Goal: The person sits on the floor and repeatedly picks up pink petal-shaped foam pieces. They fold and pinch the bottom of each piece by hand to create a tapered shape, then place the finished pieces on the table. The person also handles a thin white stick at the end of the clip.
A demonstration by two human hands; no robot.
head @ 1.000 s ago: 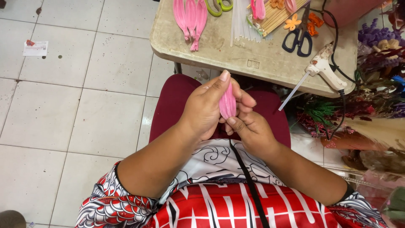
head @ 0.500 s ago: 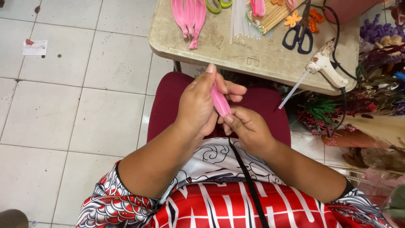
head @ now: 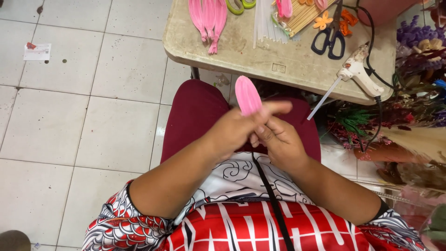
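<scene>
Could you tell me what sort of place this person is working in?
Probably a small craft corner for making artificial flowers. A worn table on a tiled floor carries a glue gun, scissors and finished pink petals, while both hands shape another pink petal.

Petal (head: 247, 95): pink, matt, finely ribbed, looks like foam or crepe. Tabletop (head: 260, 56): beige plastic, dull, scuffed and stained. Scissors (head: 329, 35): dark metal blades, black plastic handles. Glue gun (head: 360, 72): white plastic, smudged. Floor (head: 93, 93): pale tiles, slight sheen, speckled. Shirt (head: 241, 227): smooth printed cloth.
</scene>
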